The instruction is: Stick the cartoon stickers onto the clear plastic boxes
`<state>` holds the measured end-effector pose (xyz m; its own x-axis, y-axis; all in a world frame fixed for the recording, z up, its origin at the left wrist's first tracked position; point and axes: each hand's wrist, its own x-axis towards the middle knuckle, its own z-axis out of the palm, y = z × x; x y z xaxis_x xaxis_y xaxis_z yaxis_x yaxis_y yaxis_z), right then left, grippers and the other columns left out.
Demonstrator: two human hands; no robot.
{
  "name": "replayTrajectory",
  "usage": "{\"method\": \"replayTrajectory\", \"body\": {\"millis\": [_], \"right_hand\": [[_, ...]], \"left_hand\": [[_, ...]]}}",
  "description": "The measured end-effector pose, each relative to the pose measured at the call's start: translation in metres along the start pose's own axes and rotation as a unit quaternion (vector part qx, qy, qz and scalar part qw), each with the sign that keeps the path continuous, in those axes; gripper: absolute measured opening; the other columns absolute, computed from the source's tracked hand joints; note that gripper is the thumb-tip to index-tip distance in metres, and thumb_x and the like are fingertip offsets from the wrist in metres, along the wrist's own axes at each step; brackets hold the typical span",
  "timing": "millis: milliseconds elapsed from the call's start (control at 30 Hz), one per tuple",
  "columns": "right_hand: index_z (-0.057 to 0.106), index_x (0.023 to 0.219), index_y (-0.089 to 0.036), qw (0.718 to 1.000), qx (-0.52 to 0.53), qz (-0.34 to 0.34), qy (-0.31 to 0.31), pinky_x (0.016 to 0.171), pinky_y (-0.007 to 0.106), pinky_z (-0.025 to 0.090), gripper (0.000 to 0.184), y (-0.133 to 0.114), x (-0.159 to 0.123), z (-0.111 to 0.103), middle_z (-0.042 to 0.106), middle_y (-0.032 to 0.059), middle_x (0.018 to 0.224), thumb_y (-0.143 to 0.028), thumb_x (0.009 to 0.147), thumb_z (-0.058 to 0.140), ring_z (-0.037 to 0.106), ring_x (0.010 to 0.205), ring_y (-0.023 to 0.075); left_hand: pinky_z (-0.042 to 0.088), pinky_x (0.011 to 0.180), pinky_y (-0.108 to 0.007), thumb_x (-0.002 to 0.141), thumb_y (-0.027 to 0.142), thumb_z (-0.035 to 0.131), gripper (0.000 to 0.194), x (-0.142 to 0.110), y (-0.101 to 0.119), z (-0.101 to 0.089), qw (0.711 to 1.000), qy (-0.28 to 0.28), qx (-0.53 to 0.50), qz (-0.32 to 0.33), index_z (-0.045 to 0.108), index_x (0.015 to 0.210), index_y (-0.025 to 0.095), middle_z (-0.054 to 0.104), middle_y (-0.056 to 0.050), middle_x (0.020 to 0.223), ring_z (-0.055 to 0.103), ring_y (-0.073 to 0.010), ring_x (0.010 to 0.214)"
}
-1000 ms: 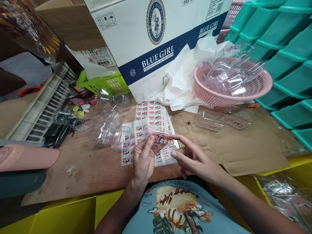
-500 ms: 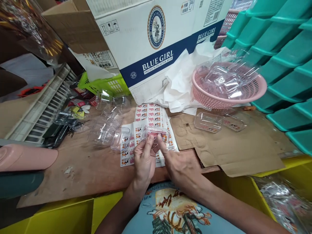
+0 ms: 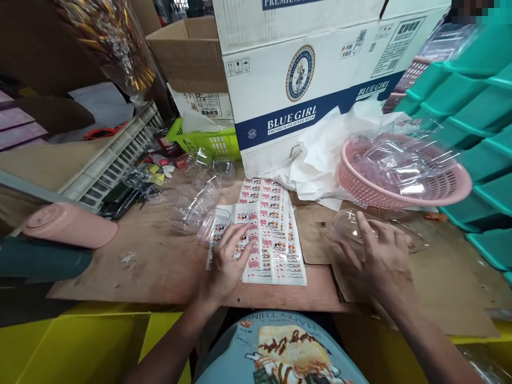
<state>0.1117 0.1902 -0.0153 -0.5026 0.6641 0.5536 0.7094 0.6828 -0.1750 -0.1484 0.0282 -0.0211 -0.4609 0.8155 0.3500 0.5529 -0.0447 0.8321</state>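
My left hand (image 3: 230, 261) is open, fingers apart, over the left side of the sticker sheets (image 3: 274, 261), which carry rows of small cartoon cats and pink print. Just beyond its fingertips lies a clear plastic box (image 3: 214, 224), with a loose row of similar clear boxes (image 3: 192, 205) behind it. Over the brown cardboard sheet (image 3: 372, 298) on the right, my right hand (image 3: 380, 258) has its thumb and fingers spread, slightly blurred. A clear plastic box (image 3: 346, 226) lies at its fingertips, and another is partly hidden behind the hand; whether it touches them I cannot tell.
A pink basket (image 3: 404, 197) full of clear boxes stands at the back right, beside stacked teal bins (image 3: 488, 160). A white beer carton (image 3: 272, 106), crumpled white paper (image 3: 320, 154) and a green basket (image 3: 200, 141) line the back. At left lies a pink bottle (image 3: 72, 226).
My hands have separated. The clear box they held over the sticker sheets is gone from there; my right hand has moved right to the boxes on the cardboard. The view has shifted left.
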Motion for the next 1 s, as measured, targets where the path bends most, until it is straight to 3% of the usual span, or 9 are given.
{"method": "replayTrajectory", "body": {"millis": [67,167,300,433,533,633,767,867,1000], "right_hand": [[0.049,0.142,-0.014,0.999,0.014,-0.048,-0.008,0.103,0.062,0.037,0.056,-0.007,0.010,0.004,0.054,0.0235,0.134,-0.038,0.093,0.060,0.045,0.127,0.0409],[0.051,0.139,-0.013,0.982,0.130,-0.109,-0.089,0.105,0.053,0.039,0.047,-0.050,0.044,0.023,0.060,0.0199,0.128,-0.033,0.096,0.054,0.045,0.127,0.0342],[0.041,0.145,-0.010,0.944,0.138,-0.075,-0.292,0.103,0.063,0.033,0.064,-0.114,0.099,0.072,0.061,0.0221,0.128,-0.033,0.089,0.063,0.041,0.128,0.0408],[0.050,0.138,-0.012,0.927,0.138,-0.088,-0.337,0.094,0.057,0.041,0.059,-0.140,0.118,0.107,0.068,0.0184,0.114,-0.020,0.082,0.067,0.053,0.112,0.0363],[0.042,0.145,-0.015,0.930,0.139,-0.089,-0.329,0.098,0.057,0.039,0.064,-0.141,0.117,0.115,0.058,0.0207,0.132,-0.022,0.085,0.064,0.048,0.122,0.0355],[0.042,0.144,-0.014,0.929,0.137,-0.084,-0.334,0.102,0.064,0.035,0.078,-0.140,0.118,0.121,0.052,0.0213,0.138,-0.034,0.077,0.077,0.042,0.129,0.0393],[0.064,0.112,-0.015,0.921,0.160,-0.075,-0.348,0.093,0.047,0.049,0.030,-0.134,0.126,0.122,0.066,0.0080,0.113,-0.037,0.091,0.066,0.062,0.106,0.0240],[0.064,0.093,-0.012,0.922,0.199,-0.078,-0.323,0.076,0.032,0.050,0.017,-0.115,0.129,0.105,0.069,0.0066,0.093,-0.022,0.097,0.052,0.064,0.083,0.0167],[0.059,0.077,-0.015,0.903,0.256,-0.129,-0.321,0.061,0.025,0.042,0.016,-0.080,0.135,0.063,0.064,0.0017,0.073,-0.017,0.091,0.053,0.054,0.065,0.0125]], "left_hand": [[0.048,0.108,-0.043,0.092,0.023,0.059,0.040,-0.005,-0.017,-0.004,0.995,-0.048,0.085,0.033,0.060,0.132,0.022,0.062,-0.012,0.131,0.059,-0.0249,0.124],[0.044,0.113,-0.045,0.097,0.022,0.050,0.041,-0.014,-0.027,0.010,0.984,-0.119,0.119,0.056,0.054,0.137,0.020,0.056,-0.015,0.139,0.051,-0.0264,0.135],[0.043,0.114,-0.046,0.099,0.018,0.042,0.039,-0.021,-0.027,0.029,0.983,-0.104,0.131,0.076,0.053,0.136,0.019,0.053,-0.015,0.141,0.047,-0.0260,0.138],[0.044,0.113,-0.042,0.098,0.016,0.040,0.041,-0.019,-0.028,0.024,0.984,-0.082,0.141,0.073,0.050,0.138,0.019,0.054,-0.014,0.139,0.050,-0.0242,0.135],[0.042,0.115,-0.042,0.098,0.016,0.040,0.044,-0.017,-0.033,0.019,0.984,-0.076,0.146,0.071,0.047,0.141,0.020,0.052,-0.014,0.141,0.047,-0.0240,0.138],[0.042,0.115,-0.043,0.098,0.016,0.040,0.045,-0.018,-0.038,0.021,0.982,-0.090,0.146,0.079,0.046,0.142,0.020,0.051,-0.014,0.142,0.046,-0.0244,0.139],[0.041,0.115,-0.047,0.097,0.017,0.044,0.046,-0.020,-0.044,0.023,0.984,-0.069,0.152,0.068,0.044,0.143,0.023,0.047,-0.014,0.146,0.043,-0.0271,0.141],[0.039,0.116,-0.049,0.096,0.017,0.046,0.052,-0.019,-0.040,0.016,0.985,-0.014,0.155,0.069,0.039,0.147,0.025,0.040,-0.014,0.152,0.036,-0.0283,0.145],[0.028,0.120,-0.051,0.091,0.017,0.056,0.063,0.007,-0.020,0.001,0.988,0.037,0.114,0.101,0.036,0.150,0.025,0.033,-0.014,0.158,0.025,-0.0292,0.150]]}}
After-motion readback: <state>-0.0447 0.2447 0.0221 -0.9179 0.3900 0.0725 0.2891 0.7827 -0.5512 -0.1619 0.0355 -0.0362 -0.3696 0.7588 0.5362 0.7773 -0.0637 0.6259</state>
